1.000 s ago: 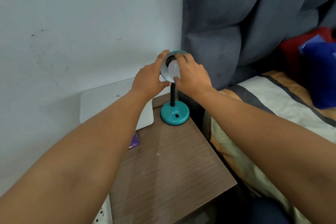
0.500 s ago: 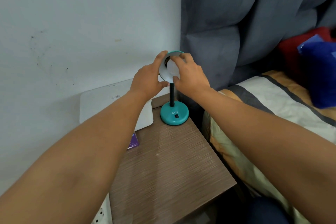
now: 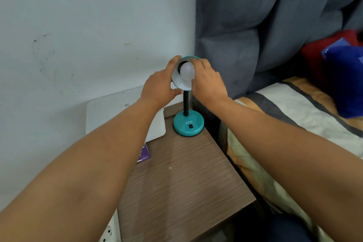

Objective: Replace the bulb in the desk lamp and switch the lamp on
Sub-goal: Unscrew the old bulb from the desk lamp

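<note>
Head view: nearest the camera, two bare forearms reach forward over a brown wood-grain bedside table (image 3: 182,182). A white power strip (image 3: 110,232) shows at the table's near left edge. Farther in, a small purple card (image 3: 144,153) lies on the table's left side, partly under the left forearm, and a white flat box (image 3: 110,112) leans between the table and the wall (image 3: 88,15). The teal desk lamp (image 3: 188,124) stands at the far right corner of the table, its round base marked ATN with a black switch (image 3: 190,126) on it. Above the base, the left hand (image 3: 160,88) curls around the left rim of the lamp's shade (image 3: 179,81), thumb under and fingers over the top. The right hand (image 3: 208,82) closes its fingers on the white bulb (image 3: 187,70), which sits in the shade's socket and is unlit. Right of the table lies a striped bed (image 3: 294,108); behind the lamp hangs a grey curtain (image 3: 265,15), with a blue pillow (image 3: 343,76) farthest right.
</note>
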